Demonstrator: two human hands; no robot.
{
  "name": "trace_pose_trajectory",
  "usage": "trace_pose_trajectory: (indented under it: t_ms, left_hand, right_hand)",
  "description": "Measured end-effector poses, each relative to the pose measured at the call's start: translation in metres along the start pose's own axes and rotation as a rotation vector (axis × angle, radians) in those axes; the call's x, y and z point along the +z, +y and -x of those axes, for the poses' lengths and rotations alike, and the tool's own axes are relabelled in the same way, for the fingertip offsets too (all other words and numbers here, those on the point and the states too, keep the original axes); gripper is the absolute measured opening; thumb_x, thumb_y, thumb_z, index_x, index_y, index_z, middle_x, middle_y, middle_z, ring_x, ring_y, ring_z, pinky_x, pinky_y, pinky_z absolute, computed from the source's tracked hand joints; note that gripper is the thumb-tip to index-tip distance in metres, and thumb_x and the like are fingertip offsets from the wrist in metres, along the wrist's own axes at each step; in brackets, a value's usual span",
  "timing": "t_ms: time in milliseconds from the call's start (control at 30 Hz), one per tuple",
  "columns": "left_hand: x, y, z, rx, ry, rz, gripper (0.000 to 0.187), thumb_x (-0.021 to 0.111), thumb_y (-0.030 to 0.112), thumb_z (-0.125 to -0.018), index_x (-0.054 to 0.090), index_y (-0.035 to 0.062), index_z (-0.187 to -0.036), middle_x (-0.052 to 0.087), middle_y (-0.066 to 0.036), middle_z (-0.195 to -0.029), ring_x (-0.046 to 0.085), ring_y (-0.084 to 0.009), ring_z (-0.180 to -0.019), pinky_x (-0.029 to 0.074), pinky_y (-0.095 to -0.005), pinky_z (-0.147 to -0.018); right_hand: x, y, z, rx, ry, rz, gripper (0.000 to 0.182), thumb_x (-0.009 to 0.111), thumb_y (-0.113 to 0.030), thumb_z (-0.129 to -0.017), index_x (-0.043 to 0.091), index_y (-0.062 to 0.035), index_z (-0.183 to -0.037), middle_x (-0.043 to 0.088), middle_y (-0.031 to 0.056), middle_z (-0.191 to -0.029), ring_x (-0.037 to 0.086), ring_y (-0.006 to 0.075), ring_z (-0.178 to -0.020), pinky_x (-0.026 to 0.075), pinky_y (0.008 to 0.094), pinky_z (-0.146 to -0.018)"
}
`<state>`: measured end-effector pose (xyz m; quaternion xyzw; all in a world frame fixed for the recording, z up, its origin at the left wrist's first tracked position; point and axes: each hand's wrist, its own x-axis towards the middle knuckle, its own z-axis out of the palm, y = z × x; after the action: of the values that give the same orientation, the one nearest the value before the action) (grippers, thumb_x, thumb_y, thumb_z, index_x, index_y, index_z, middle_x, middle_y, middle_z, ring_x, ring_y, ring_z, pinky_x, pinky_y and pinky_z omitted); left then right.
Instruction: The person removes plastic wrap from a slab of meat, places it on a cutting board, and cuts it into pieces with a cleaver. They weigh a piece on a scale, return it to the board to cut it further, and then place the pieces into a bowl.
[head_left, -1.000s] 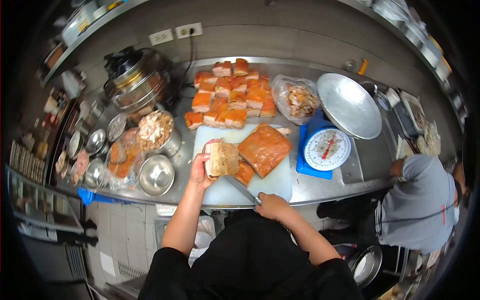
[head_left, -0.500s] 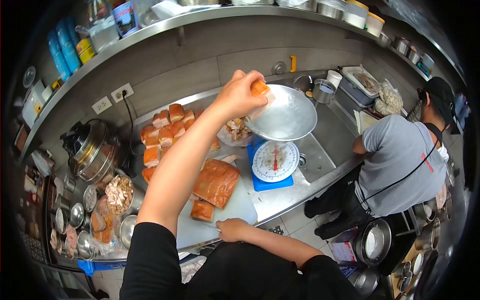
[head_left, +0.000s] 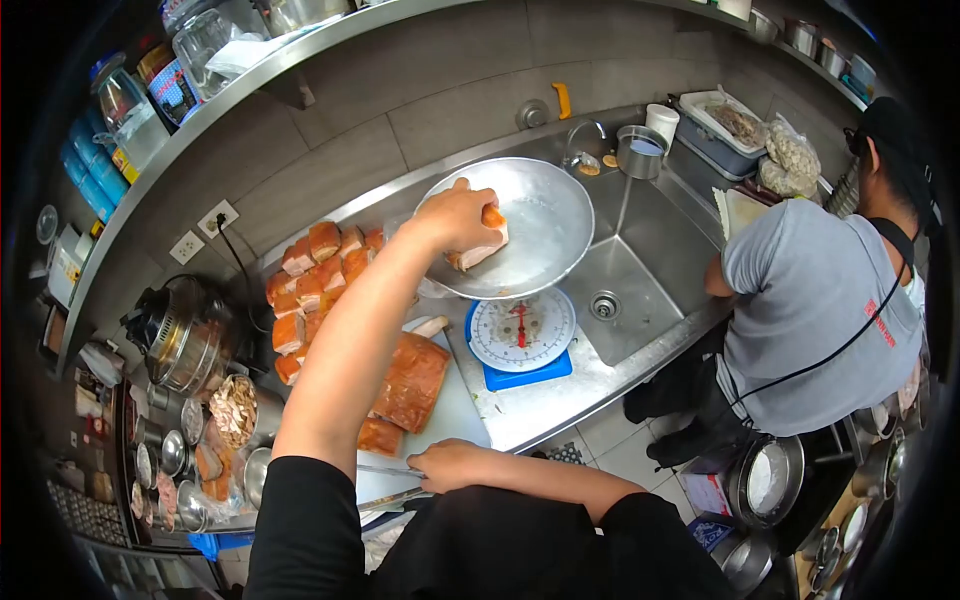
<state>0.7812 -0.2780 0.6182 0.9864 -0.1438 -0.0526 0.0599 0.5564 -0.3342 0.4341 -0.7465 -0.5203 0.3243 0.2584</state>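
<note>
My left hand (head_left: 462,222) is closed round a cut piece of roast pork belly (head_left: 478,255), holding it over the left part of the round metal pan (head_left: 540,235). The pan tops a blue kitchen scale (head_left: 523,333) with a white dial and red needle. Low at the board's front edge, my right hand (head_left: 448,466) is wrapped round a knife, whose blade (head_left: 385,470) points left. Beside the blade, a large slab of roast pork (head_left: 412,380) and a smaller cut piece (head_left: 381,437) rest on the white cutting board (head_left: 462,410). My left forearm hides part of the meat.
Several pork blocks (head_left: 322,265) are piled on the steel counter at left. Right of the scale is a sink (head_left: 640,275) with a metal pot (head_left: 641,150) behind it. A person in a grey shirt (head_left: 815,310) stands close at right. A shelf (head_left: 255,75) overhangs the counter.
My left hand has lowered the pork piece from above the pan's rim to over its inside. The camera view has shifted. My right hand stays on the knife at the board's edge.
</note>
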Motion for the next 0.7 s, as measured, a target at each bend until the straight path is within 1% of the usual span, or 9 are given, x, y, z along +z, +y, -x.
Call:
trace_pose_trajectory:
  t_ms: [67, 167, 233, 300, 400, 467, 533, 633, 700]
  left_hand:
    - [0.003, -0.001, 0.000, 0.004, 0.049, -0.003, 0.056, 0.068, 0.040, -0.074, 0.060, 0.0200, -0.127, 0.053, -0.014, -0.125, 0.059, -0.0327, -0.113, 0.049, -0.0394, -0.096]
    - [0.006, 0.001, 0.004, 0.000, 0.065, -0.010, 0.066, 0.069, 0.040, -0.075, 0.055, 0.0154, -0.135, 0.050, -0.016, -0.131, 0.057, -0.0336, -0.117, 0.047, -0.0399, -0.099]
    - [0.009, -0.003, 0.004, -0.008, 0.081, -0.013, 0.072, 0.069, 0.042, -0.076, 0.052, 0.0127, -0.139, 0.049, -0.017, -0.135, 0.056, -0.0345, -0.119, 0.047, -0.0400, -0.100]
    - [0.013, -0.007, 0.003, 0.001, 0.145, -0.027, 0.079, 0.069, 0.047, -0.077, 0.047, 0.0115, -0.143, 0.046, -0.017, -0.140, 0.054, -0.0355, -0.122, 0.045, -0.0408, -0.102]
    - [0.013, -0.007, 0.004, -0.007, 0.149, -0.015, 0.083, 0.070, 0.050, -0.076, 0.045, 0.0114, -0.145, 0.046, -0.018, -0.139, 0.054, -0.0360, -0.123, 0.045, -0.0414, -0.103]
    - [0.010, -0.004, 0.005, -0.015, 0.127, -0.010, 0.082, 0.069, 0.049, -0.076, 0.045, 0.0120, -0.145, 0.047, -0.018, -0.138, 0.054, -0.0360, -0.122, 0.045, -0.0412, -0.102]
    - [0.007, 0.000, 0.006, -0.025, 0.107, -0.004, 0.081, 0.069, 0.048, -0.077, 0.045, 0.0125, -0.145, 0.048, -0.018, -0.137, 0.054, -0.0361, -0.121, 0.045, -0.0411, -0.102]
    - [0.006, -0.001, 0.003, -0.066, 0.020, 0.028, 0.075, 0.069, 0.043, -0.078, 0.047, 0.0112, -0.141, 0.052, -0.020, -0.132, 0.056, -0.0366, -0.116, 0.046, -0.0413, -0.099]
    - [0.008, -0.014, -0.006, 0.000, 0.064, 0.113, 0.061, 0.070, 0.035, -0.078, 0.053, 0.0114, -0.132, 0.058, -0.015, -0.119, 0.060, -0.0292, -0.106, 0.050, -0.0370, -0.089]
  right_hand:
    - [-0.001, 0.002, 0.002, -0.005, 0.007, -0.001, 0.038, 0.060, -0.019, -0.079, 0.063, -0.0015, -0.112, 0.069, 0.0229, -0.100, 0.066, 0.0385, -0.099, 0.050, 0.0474, -0.090]
    - [-0.006, 0.003, 0.004, -0.057, -0.011, 0.045, 0.039, 0.056, -0.022, -0.084, 0.059, -0.0008, -0.116, 0.069, 0.0247, -0.096, 0.066, 0.0413, -0.095, 0.050, 0.0497, -0.089]
    - [-0.012, -0.001, 0.007, -0.013, -0.020, 0.020, 0.040, 0.059, -0.019, -0.078, 0.064, -0.0021, -0.114, 0.069, 0.0233, -0.102, 0.066, 0.0380, -0.101, 0.050, 0.0470, -0.091]
    - [-0.014, 0.000, 0.009, -0.020, -0.012, 0.022, 0.040, 0.059, -0.019, -0.078, 0.064, -0.0023, -0.114, 0.069, 0.0232, -0.102, 0.066, 0.0381, -0.101, 0.050, 0.0469, -0.091]
    - [-0.017, 0.001, 0.011, -0.022, -0.012, 0.018, 0.041, 0.059, -0.019, -0.078, 0.064, -0.0027, -0.116, 0.069, 0.0232, -0.103, 0.066, 0.0382, -0.102, 0.050, 0.0468, -0.091]
    - [-0.017, 0.004, 0.013, -0.015, -0.020, 0.018, 0.042, 0.059, -0.019, -0.078, 0.063, -0.0029, -0.117, 0.069, 0.0232, -0.104, 0.065, 0.0383, -0.102, 0.050, 0.0467, -0.092]
    - [-0.016, 0.008, 0.013, -0.055, -0.008, 0.029, 0.040, 0.057, -0.022, -0.084, 0.059, -0.0015, -0.118, 0.069, 0.0241, -0.095, 0.066, 0.0405, -0.096, 0.050, 0.0491, -0.089]
    - [-0.015, 0.011, 0.013, -0.064, 0.020, 0.023, 0.040, 0.059, -0.024, -0.084, 0.059, -0.0017, -0.117, 0.070, 0.0235, -0.095, 0.067, 0.0407, -0.094, 0.050, 0.0493, -0.088]
    - [-0.014, 0.013, 0.015, -0.055, 0.034, 0.009, 0.039, 0.059, -0.024, -0.085, 0.059, -0.0021, -0.116, 0.070, 0.0234, -0.094, 0.067, 0.0410, -0.092, 0.051, 0.0497, -0.086]
